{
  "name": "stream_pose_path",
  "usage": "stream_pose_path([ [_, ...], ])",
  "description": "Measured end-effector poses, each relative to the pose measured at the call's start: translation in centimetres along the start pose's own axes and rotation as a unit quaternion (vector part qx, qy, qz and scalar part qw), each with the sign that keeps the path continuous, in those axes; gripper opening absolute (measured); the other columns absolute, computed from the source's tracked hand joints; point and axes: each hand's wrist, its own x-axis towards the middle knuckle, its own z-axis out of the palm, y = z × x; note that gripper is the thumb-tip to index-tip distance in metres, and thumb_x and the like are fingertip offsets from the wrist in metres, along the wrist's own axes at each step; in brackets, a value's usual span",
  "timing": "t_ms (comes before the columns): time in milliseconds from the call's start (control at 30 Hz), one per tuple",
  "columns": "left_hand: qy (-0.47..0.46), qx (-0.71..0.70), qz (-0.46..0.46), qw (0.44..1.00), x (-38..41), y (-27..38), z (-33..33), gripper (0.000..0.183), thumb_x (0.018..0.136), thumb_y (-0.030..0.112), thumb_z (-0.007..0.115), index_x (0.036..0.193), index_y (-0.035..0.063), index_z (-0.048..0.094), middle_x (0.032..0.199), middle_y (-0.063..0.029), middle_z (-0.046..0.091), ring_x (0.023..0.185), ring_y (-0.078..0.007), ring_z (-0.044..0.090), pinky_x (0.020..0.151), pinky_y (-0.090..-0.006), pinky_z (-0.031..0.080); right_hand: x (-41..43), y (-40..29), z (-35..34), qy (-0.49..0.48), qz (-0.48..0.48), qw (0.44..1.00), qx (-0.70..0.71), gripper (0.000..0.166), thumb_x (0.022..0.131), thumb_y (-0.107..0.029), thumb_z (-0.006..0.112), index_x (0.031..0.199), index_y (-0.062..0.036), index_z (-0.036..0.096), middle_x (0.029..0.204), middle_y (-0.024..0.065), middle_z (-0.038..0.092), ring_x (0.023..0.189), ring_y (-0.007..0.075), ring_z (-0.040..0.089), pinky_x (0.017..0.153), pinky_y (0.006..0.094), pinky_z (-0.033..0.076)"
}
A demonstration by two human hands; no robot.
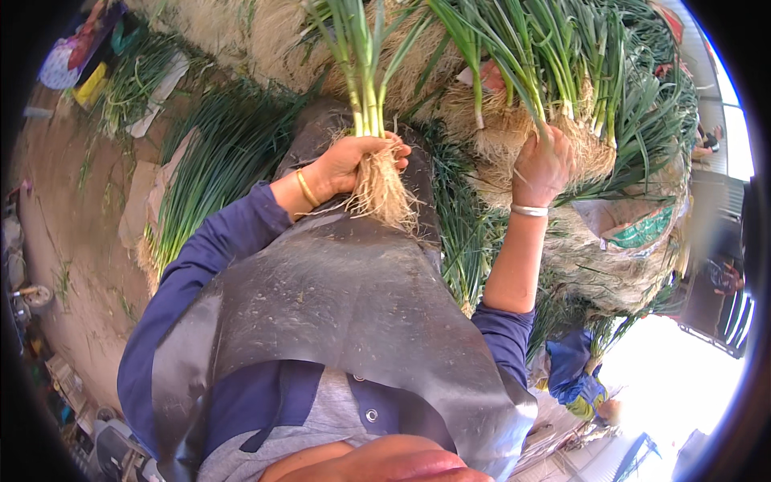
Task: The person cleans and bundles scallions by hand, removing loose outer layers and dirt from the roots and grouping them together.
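Note:
My left hand (355, 161), with a yellow bangle at its wrist, is closed around a bunch of green garlic stalks (366, 111) just above the roots. The pale, stringy roots (385, 190) hang below my fingers, over the dark apron (337, 283) on my lap. To the right, my right hand (544, 165), slightly blurred and wearing a silver bangle, grips a green garlic stalk (530, 84) near its base, at the edge of a large heap. Its fingertips are partly hidden. More rooted stalks (593, 102) stand just beyond that hand.
Large bundles with matted roots (265, 42) lie ahead. A laid-out pile of green garlic (223, 162) rests on the ground at left, another (461, 241) beside my right leg. A torn sack (638, 223) pokes from the heap. Another person (572, 373) is at lower right.

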Motion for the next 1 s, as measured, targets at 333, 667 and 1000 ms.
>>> stream_pose_path([
  [333,0.064,-0.013,-0.008,0.998,-1.3,0.1,-1.9,0.015,0.092,0.021,0.06,0.093,0.0059,0.058,0.086,-0.0109,0.065,0.079,-0.0242,0.065,0.068,-0.0378,0.057,1.2,-7.7,0.9,-0.059,-0.001,0.986,0.153,0.029,0.093,-0.03,0.055,0.108,-0.005,0.059,0.102,0.0126,0.067,0.087,0.0286,0.067,0.077,0.041,0.054],
  [667,-0.005,0.095,0.065,0.993,-1.2,0.0,-1.4,0.017,0.09,0.013,0.061,0.103,0.0043,0.054,0.119,-0.0158,0.059,0.098,-0.0241,0.063,0.082,-0.0357,0.055,-1.5,-13.5,4.4,-0.359,0.283,0.529,0.715,0.015,0.087,-0.013,0.061,0.093,-0.0001,0.054,0.077,0.0113,0.066,0.054,0.0141,0.055,0.053,0.0266,0.045],
  [1000,0.034,0.171,-0.047,0.984,-0.9,0.1,-1.9,0.029,0.083,0.007,0.064,0.109,-0.0025,0.058,0.097,-0.0149,0.067,0.085,-0.0223,0.067,0.078,-0.0334,0.056,-3.2,-13.9,6.6,-0.279,0.261,0.554,0.74,0.019,0.095,-0.016,0.054,0.107,-0.001,0.056,0.086,0.0058,0.067,0.056,0.0077,0.049,0.054,0.0214,0.043],
])
